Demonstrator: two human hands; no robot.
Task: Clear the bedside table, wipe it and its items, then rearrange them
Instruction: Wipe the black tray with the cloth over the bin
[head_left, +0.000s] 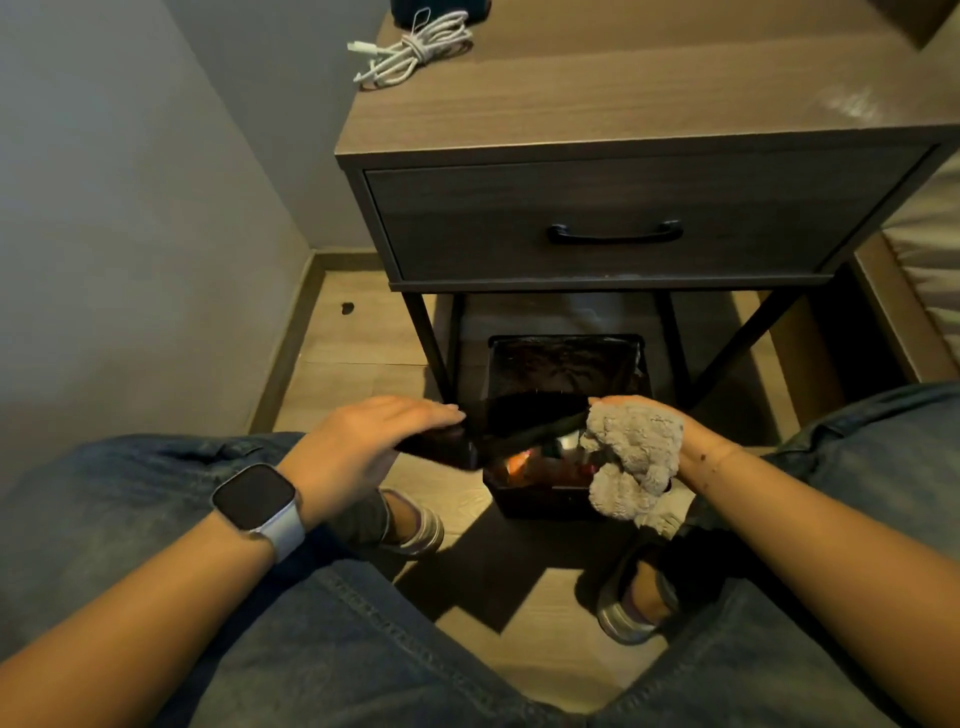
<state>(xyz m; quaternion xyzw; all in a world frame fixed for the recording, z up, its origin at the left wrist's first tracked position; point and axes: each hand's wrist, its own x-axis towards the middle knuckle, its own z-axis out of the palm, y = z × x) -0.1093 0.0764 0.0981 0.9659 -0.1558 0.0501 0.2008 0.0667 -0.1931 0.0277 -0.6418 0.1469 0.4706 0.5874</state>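
Note:
I sit in front of the bedside table (649, 104). My left hand (363, 447), with a watch on the wrist, holds one end of a long dark object (540, 434) low in front of my knees, fingers stretched over its top. My right hand (698, 441) grips a fluffy grey cloth (634, 457) bunched around the object's other end. What the dark object is cannot be made out. A coiled white cable (415, 52) lies at the table's back left, beside a dark item (441, 10) cut off by the frame's top edge.
A black bin (566, 364) with a liner and colourful rubbish stands on the wooden floor under the table, just behind my hands. The table has one drawer with a dark handle (615, 234). A grey wall runs along the left; a bed edge (924, 234) is at the right.

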